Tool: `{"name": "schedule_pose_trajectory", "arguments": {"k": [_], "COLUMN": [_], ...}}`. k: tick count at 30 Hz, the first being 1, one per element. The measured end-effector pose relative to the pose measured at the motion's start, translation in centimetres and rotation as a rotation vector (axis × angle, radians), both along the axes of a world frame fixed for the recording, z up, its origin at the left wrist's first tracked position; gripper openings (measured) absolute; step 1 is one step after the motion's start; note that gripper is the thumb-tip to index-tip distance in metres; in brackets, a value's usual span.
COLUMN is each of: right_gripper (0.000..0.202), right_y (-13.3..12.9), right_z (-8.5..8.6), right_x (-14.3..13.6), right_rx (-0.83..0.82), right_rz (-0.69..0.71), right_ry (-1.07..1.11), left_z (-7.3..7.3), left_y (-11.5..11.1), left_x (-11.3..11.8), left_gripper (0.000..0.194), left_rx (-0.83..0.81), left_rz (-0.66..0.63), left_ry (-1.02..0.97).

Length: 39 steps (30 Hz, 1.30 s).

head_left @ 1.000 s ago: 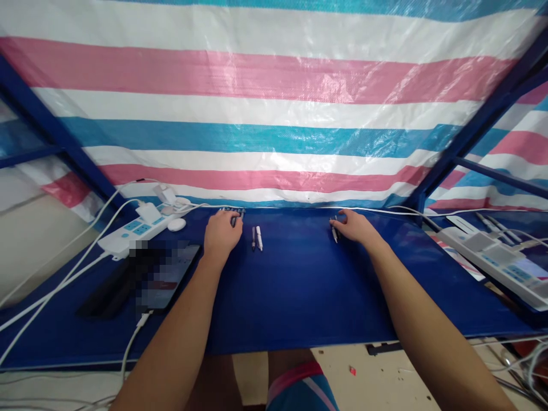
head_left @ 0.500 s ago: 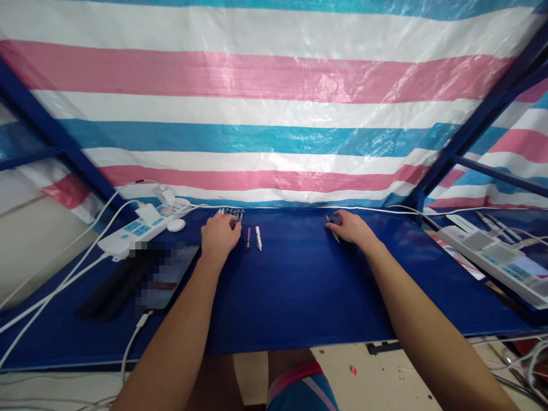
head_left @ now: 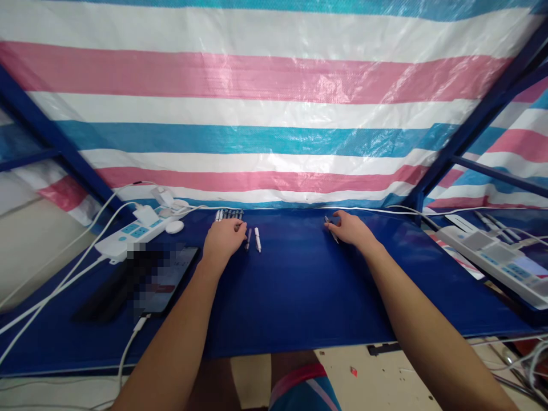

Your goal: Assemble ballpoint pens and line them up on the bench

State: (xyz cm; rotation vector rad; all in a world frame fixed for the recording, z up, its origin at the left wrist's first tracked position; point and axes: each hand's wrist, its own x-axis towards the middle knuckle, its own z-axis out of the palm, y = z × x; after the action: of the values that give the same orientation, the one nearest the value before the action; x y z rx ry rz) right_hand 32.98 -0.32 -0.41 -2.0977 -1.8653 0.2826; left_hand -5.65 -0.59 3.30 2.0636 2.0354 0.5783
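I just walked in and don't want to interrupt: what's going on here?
A person is handling pens at a blue tabletop. Their right hand has a slim pen in its grip. Their left hand is at a dark pen, though whether it holds it is hard to tell. A white pen lies beside that one, and a row of pens lies behind the left hand.

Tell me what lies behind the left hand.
Behind the left hand, a row of pens shows at the back of the blue table. The hand hides near parts of the row; those cannot be seen.
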Motion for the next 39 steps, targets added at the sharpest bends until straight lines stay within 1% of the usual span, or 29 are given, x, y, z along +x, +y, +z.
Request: {"name": "schedule_pose_trajectory", "arguments": {"k": [4, 10, 14, 16, 18, 21, 23, 27, 33, 36, 39], "right_gripper": [0.055, 0.057, 0.054, 0.052, 0.052, 0.052, 0.053, 0.053, 0.053, 0.055, 0.057], "right_y": [-0.1, 0.2, -0.2, -0.5, -0.7, -0.8, -0.8, -0.7, -0.7, -0.7, -0.6], "right_z": [0.1, 0.1, 0.3, 0.5, 0.7, 0.8, 0.9, 0.8, 0.6, 0.5, 0.4], "right_x": [0.0, 0.1, -0.2, -0.3, -0.4, -0.5, -0.5, -0.5, -0.4, -0.5, -0.5], "right_rx": [0.003, -0.021, 0.005, 0.013, 0.016, 0.017, 0.013, 0.011, 0.022, 0.020, 0.023], "right_rz": [-0.003, 0.009, 0.004, -0.001, -0.002, -0.004, -0.008, -0.018, -0.012, -0.020, -0.028], "right_ry": [0.006, -0.005, 0.007, 0.017, 0.020, 0.018, 0.021, 0.027, 0.027, 0.019, 0.015], "left_z": [-0.5, -1.2, -1.4, -1.5, -1.5, -1.6, -1.7, -1.9, -1.8, -1.9, -2.0], "left_y": [0.3, 0.8, 1.0, 1.0, 1.1, 1.0, 1.0, 1.1, 1.3, 1.3, 1.3], "left_x": [-0.1, -0.3, -0.3, -0.4, -0.7, -0.9, -1.0, -1.1, -1.2, -0.9, -0.4], "left_gripper": [0.028, 0.028, 0.028, 0.027, 0.026, 0.027, 0.029, 0.031, 0.024, 0.024, 0.027], "left_rx": [-0.010, 0.024, 0.025, 0.041, 0.086, 0.143, 0.146, 0.107, 0.090, 0.088, 0.093], "left_rz": [-0.049, -0.096, -0.125, -0.105, -0.055, 0.015, 0.035, 0.050, 0.044, 0.036, 0.055], "left_ry": [-0.043, -0.092, -0.108, -0.120, -0.110, -0.048, 0.009, 0.077, 0.096, 0.115, 0.135]}}
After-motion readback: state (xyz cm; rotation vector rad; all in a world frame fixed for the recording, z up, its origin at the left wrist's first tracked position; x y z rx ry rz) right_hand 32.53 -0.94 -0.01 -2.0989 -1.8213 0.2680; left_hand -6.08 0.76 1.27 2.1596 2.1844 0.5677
